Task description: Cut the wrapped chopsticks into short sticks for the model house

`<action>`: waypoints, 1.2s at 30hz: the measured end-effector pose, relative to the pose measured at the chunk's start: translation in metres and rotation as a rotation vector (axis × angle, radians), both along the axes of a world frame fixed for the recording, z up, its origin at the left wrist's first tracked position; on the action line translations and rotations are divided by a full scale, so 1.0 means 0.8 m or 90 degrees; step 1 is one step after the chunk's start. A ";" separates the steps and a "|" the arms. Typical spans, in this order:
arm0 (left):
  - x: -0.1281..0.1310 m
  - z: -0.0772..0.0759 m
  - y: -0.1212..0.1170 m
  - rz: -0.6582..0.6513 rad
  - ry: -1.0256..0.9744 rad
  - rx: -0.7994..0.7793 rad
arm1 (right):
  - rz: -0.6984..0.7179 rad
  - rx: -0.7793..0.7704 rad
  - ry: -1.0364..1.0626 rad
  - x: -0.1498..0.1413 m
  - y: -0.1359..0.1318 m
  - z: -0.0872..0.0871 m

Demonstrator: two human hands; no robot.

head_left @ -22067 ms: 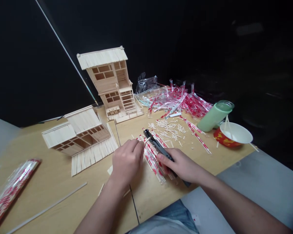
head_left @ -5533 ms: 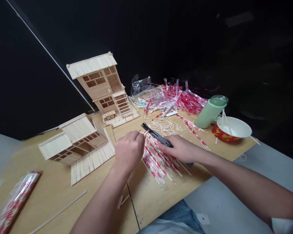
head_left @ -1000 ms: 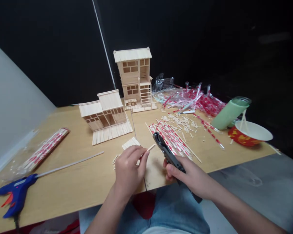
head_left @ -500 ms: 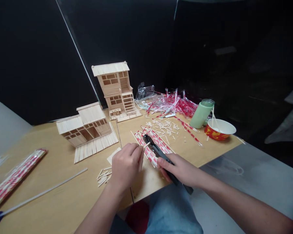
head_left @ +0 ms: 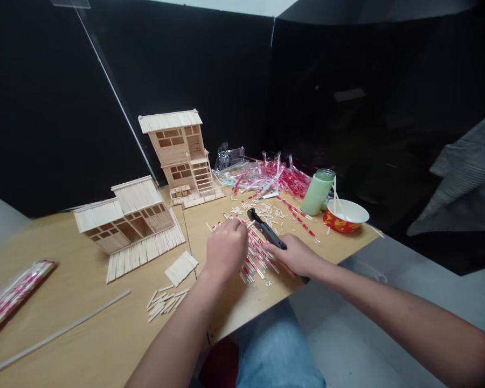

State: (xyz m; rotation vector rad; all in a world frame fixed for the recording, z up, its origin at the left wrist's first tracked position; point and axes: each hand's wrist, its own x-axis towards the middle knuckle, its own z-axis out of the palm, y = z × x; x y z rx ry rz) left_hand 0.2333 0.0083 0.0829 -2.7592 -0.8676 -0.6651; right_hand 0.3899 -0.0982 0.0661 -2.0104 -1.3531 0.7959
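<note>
My left hand (head_left: 227, 249) is closed on a short wooden stick (head_left: 251, 223), whose end pokes out toward the jaws of a black hand cutter (head_left: 269, 229). Wrapped round the cutter's handles is my right hand (head_left: 297, 255). Below both hands lie several chopsticks in red-and-white wrappers (head_left: 254, 260). Nearer my left forearm, a loose pile of cut stick pieces (head_left: 167, 302) rests by a small panel of sticks laid side by side (head_left: 181, 268). More short offcuts (head_left: 270, 212) are scattered beyond the cutter.
A two-storey stick house (head_left: 181, 156) and a lower stick house (head_left: 133, 215) stand behind. Crumpled wrappers (head_left: 278, 175), a green bottle (head_left: 317, 191) and a red bowl (head_left: 345, 218) are at the right. A wrapped chopstick bundle (head_left: 14, 296) and a long thin strip (head_left: 64, 331) lie left.
The view has shifted, so the table things appear further left. Both hands have moved forward relative to the table with stick and cutter, and the small panel is more fully exposed.
</note>
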 end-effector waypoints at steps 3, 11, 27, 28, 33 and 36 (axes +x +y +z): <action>0.007 -0.003 0.000 0.007 -0.005 -0.036 | -0.010 -0.043 -0.022 0.022 0.007 -0.005; -0.080 -0.009 -0.034 0.056 -0.079 -0.158 | -0.125 -0.092 -0.216 0.098 0.041 -0.004; -0.266 -0.089 -0.082 0.285 -0.029 -0.014 | -0.104 -0.090 -0.433 0.085 0.091 -0.036; -0.266 -0.091 -0.081 0.290 -0.036 -0.020 | -0.109 -0.087 -0.438 0.085 0.096 -0.034; -0.271 -0.101 -0.080 0.298 -0.072 -0.037 | -0.136 -0.064 -0.451 0.097 0.122 -0.022; -0.278 -0.107 -0.078 0.280 -0.118 -0.036 | -0.132 -0.054 -0.444 0.110 0.139 -0.018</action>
